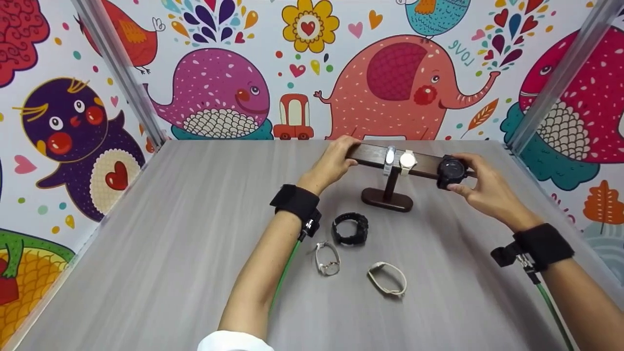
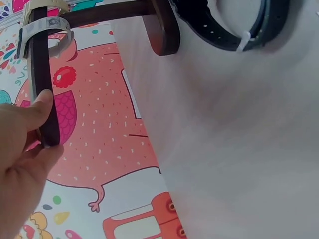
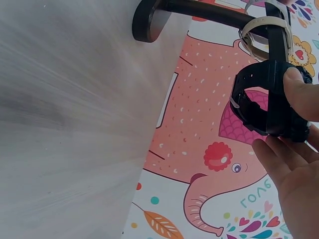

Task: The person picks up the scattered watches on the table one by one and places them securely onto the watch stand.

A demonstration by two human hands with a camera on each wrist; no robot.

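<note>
A dark wooden T-shaped watch stand stands toward the back of the table. My left hand grips the left end of its bar, thumb and fingers on either side in the left wrist view. At the bar's right end, my right hand holds a chunky black watch between thumb and fingers. Its strap loops around the bar in the right wrist view. Near the bar's middle hang a whitish band with a narrow face and a cream watch with a round dial.
In front of the stand lie a second black watch, a white-strapped watch with a small dial and a cream band. Printed panels close off the back and sides of the grey table.
</note>
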